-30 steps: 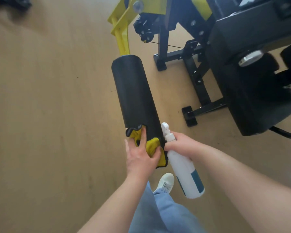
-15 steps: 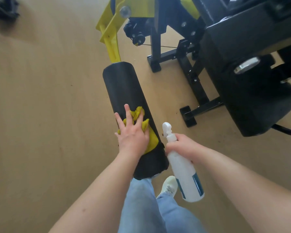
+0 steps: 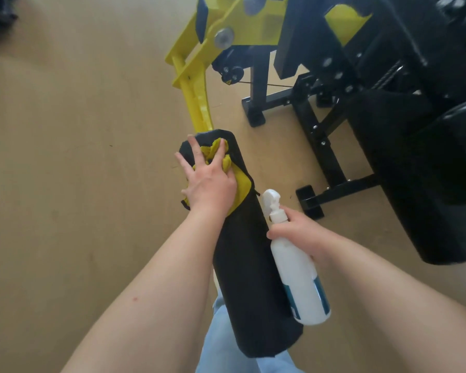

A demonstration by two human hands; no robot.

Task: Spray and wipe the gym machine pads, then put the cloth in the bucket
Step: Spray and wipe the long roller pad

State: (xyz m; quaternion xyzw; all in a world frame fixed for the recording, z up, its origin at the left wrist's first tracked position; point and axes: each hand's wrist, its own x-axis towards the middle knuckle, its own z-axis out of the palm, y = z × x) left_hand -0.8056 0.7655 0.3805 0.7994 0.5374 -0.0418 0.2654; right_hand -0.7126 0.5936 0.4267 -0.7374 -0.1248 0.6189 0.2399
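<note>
A black cylindrical roller pad (image 3: 249, 265) runs from the yellow machine arm (image 3: 197, 103) down toward me. My left hand (image 3: 210, 181) presses a yellow cloth (image 3: 241, 184) flat onto the pad's far end, fingers spread and straight. To the right of the pad, my right hand (image 3: 299, 232) grips the neck of a white spray bottle (image 3: 299, 275) with a blue label, nozzle pointing up and away. No bucket is in view.
The black machine frame (image 3: 320, 141) and its feet stand on the wooden floor to the right. A large black seat pad (image 3: 420, 184) fills the right side. Open floor (image 3: 78, 184) lies to the left. My jeans leg (image 3: 226, 340) shows below the roller.
My left hand has slid the cloth along the roller pad from its near end up to its far end by the yellow arm. The bottle stayed beside the pad in my right hand.
</note>
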